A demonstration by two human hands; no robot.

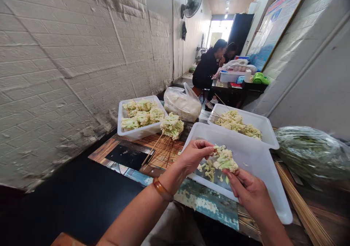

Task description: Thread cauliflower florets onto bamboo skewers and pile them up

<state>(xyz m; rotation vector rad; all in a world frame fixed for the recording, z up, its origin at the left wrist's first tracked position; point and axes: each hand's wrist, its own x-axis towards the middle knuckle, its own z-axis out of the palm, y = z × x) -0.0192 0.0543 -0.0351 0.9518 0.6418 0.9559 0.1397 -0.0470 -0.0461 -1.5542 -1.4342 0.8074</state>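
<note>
My left hand pinches the top of a cluster of cauliflower florets, fingers closed on it. From below, my right hand grips the same cluster. Both hands are over a white plastic tub that holds a few loose cauliflower pieces. An amber bangle is on my left wrist. Whether a skewer runs through the cluster is hidden.
Cauliflower skewers lean on a white tray filled with more. Another tray of skewers sits behind the tub. Bare bamboo sticks lie at right beside a bagged bundle of greens. A plastic bag sits behind. People sit at a far table.
</note>
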